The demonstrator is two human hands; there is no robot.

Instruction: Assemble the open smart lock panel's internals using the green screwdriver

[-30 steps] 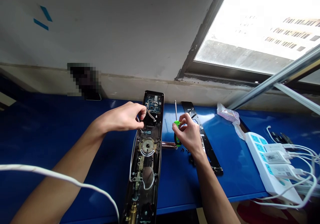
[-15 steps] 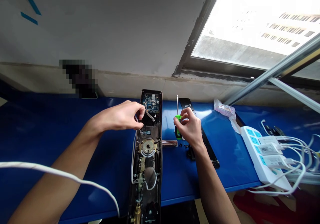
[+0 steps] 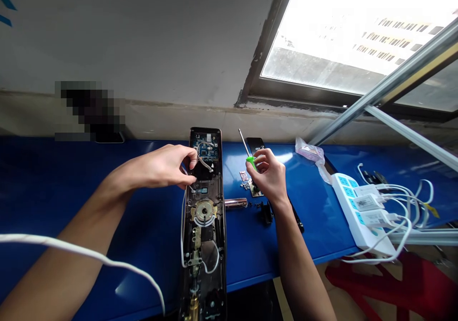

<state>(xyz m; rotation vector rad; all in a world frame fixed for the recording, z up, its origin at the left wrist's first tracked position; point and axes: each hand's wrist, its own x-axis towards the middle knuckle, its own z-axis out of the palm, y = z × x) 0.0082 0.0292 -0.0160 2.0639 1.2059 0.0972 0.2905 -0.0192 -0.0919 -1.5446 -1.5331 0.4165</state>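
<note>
A long dark device housing (image 3: 204, 230) lies open on the blue table (image 3: 250, 259), its circuit board (image 3: 205, 150) showing at the far end. Over the housing's left edge, my left hand (image 3: 179, 166) is closed, thumb and fingers near a thin cable; what they pinch is too small to make out. A white connector cable (image 3: 204, 163) loops over the board beside the fingertips. To the right of the housing, my right hand (image 3: 266, 173) holds a screwdriver (image 3: 244, 142) by its green handle, its metal shaft pointing away and up to the left.
Small screws (image 3: 245, 186), a small board piece and black parts (image 3: 265, 212) lie near my right forearm. A white power strip (image 3: 358, 216) with plugs and cables stands at the right. A white cable (image 3: 89, 254) crosses over my left forearm. A metal frame rises at right.
The view has shifted right, so most things appear further left. The screwdriver now leans left, and my right hand has moved right relative to the housing, uncovering small screws.
</note>
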